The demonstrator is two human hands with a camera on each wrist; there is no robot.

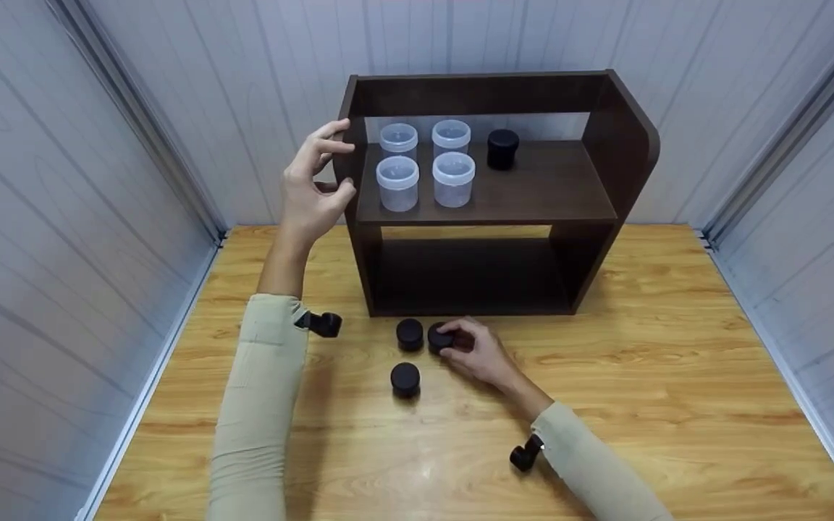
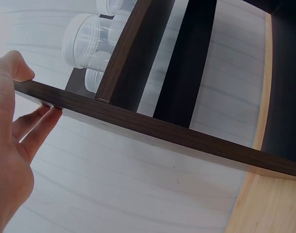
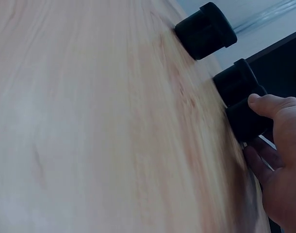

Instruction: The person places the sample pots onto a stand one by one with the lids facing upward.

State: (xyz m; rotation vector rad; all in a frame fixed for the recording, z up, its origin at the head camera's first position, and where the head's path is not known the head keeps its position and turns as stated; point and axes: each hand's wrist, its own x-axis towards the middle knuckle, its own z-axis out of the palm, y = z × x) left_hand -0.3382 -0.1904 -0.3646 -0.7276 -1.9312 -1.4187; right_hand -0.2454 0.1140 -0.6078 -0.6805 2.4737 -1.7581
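Observation:
My left hand (image 1: 316, 184) grips the left side panel (image 2: 138, 121) of a dark brown two-tier shelf (image 1: 486, 221). In the left wrist view, the thumb lies on one side of the panel's edge and the fingers on the other. On the wooden table in front of the shelf, my right hand (image 1: 481, 352) pinches a small black lidded jar (image 3: 247, 119) between thumb and fingers. Right beside it stands a second black jar (image 1: 410, 335), and a third black jar (image 1: 405, 380) is nearer the front. All three are upright.
Several translucent plastic jars (image 1: 453, 181) stand in two rows on the left part of the upper shelf board (image 1: 547, 195). To their right is another black jar (image 1: 502, 150). Pale panelled walls (image 1: 786, 145) enclose the table (image 1: 677, 376) at the back and sides.

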